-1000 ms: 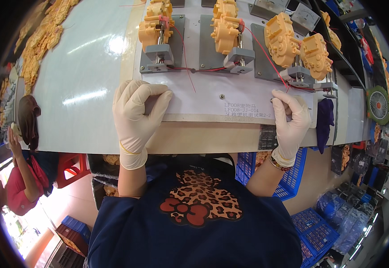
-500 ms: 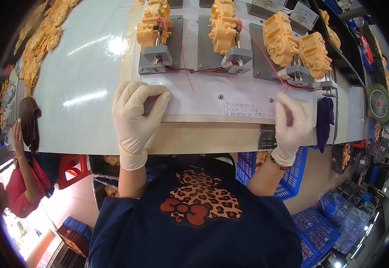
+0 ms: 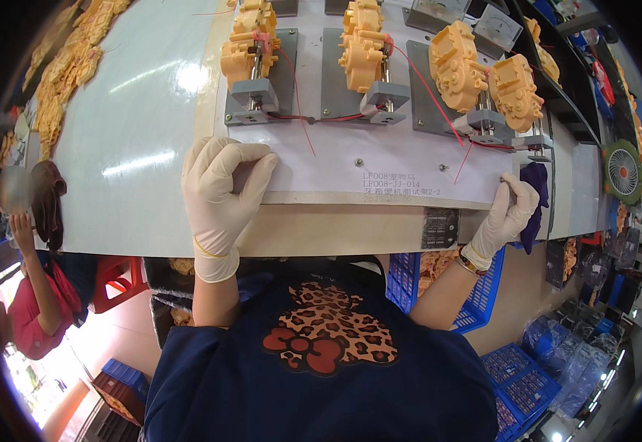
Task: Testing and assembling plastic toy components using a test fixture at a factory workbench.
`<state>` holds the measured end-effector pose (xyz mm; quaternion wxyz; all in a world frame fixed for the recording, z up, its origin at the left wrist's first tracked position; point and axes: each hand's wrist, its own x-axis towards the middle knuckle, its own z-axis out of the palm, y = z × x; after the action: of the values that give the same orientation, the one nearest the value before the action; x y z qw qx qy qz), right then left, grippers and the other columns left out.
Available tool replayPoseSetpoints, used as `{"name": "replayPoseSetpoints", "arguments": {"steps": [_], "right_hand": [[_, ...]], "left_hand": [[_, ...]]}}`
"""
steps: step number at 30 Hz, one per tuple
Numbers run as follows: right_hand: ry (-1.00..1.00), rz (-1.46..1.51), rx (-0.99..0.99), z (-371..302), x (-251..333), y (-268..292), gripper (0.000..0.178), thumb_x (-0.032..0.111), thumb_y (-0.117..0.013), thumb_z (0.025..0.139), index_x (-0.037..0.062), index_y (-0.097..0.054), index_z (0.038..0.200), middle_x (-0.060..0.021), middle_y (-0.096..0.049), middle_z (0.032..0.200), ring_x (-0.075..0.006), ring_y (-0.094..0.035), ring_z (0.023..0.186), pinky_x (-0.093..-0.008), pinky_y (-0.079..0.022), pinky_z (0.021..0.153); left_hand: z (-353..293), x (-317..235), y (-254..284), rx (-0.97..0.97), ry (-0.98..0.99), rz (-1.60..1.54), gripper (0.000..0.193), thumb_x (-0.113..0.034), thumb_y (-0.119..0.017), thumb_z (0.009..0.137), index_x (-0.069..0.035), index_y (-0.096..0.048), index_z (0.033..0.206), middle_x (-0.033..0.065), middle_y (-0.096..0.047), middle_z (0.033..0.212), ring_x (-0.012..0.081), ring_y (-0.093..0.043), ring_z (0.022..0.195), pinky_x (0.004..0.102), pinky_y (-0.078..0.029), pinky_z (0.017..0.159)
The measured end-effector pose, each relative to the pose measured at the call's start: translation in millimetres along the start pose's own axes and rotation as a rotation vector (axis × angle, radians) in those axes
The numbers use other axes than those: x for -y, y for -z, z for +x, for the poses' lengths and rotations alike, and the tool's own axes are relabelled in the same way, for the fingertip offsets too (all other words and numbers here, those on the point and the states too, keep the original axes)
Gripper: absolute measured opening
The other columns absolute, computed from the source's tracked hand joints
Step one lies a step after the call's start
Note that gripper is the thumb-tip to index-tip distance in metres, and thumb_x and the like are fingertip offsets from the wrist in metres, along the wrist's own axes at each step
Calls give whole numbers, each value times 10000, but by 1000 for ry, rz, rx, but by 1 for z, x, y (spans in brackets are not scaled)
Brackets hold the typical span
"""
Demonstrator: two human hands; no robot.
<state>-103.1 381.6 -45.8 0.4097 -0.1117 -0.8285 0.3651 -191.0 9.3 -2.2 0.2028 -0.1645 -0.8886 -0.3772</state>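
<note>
My left hand (image 3: 221,191), in a white glove, rests at the front left edge of a white board (image 3: 321,177). Its fingers are curled, with thumb and forefinger together; whatever they may hold is hidden. Farther right, my gloved right hand (image 3: 503,217) is closed in a pinch beside a dark purple cloth (image 3: 533,206). A tiny dark spot shows at its fingertips, too small to name. Beyond both hands, yellow plastic gearbox housings (image 3: 361,55) sit on grey metal fixtures (image 3: 387,99). Thin red wires (image 3: 428,85) run from some of them.
Yellow parts (image 3: 78,62) are piled at the far left. Panel meters (image 3: 497,29) stand behind the fixtures, and a green-framed fan (image 3: 623,171) at the right. Blue crates (image 3: 475,295) are below the table edge. Another person's hand (image 3: 22,232) shows at the left.
My right hand has moved right, away from the loose red wire end, toward the purple cloth. My left hand has kept its place on the board. The other person's hand has shifted slightly.
</note>
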Motion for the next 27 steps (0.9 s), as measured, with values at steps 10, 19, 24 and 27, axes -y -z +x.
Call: {"name": "replayPoseSetpoints", "arguments": {"steps": [10,19,24,27], "right_hand": [[-125,88,-5,5,19,2,176,-8,-602,931,14,-724,1056,-21,-515,1022,-131,-514,957,-278,-423,892],[-91,-10,62,11,14,1,130,-14,-605,957,-19,-708,1035,-41,-523,1003,-150,-533,924,-284,-444,861],[-65,-244,78,13,17,7,136,45,-597,985,-23,-688,1060,-78,-615,1006,-202,-584,960,-323,-466,895],[-124,-289,91,12,5,15,187,98,-600,1008,-45,-681,1098,-108,-665,1041,-217,-621,978,-333,-487,922]], "left_hand": [[-1,0,-1,-3,-28,3,125,-81,-812,743,-106,-706,804,13,-617,742,224,-541,718,344,-455,686],[5,3,1,4,-43,-20,119,-82,-804,736,-98,-700,792,24,-612,735,243,-560,733,361,-464,696],[5,4,11,49,-74,-13,102,-134,-769,773,-111,-674,802,44,-625,795,264,-603,801,392,-478,732],[0,12,5,33,-113,-73,104,-164,-746,789,-129,-650,809,42,-617,821,273,-611,837,392,-474,767]]}}
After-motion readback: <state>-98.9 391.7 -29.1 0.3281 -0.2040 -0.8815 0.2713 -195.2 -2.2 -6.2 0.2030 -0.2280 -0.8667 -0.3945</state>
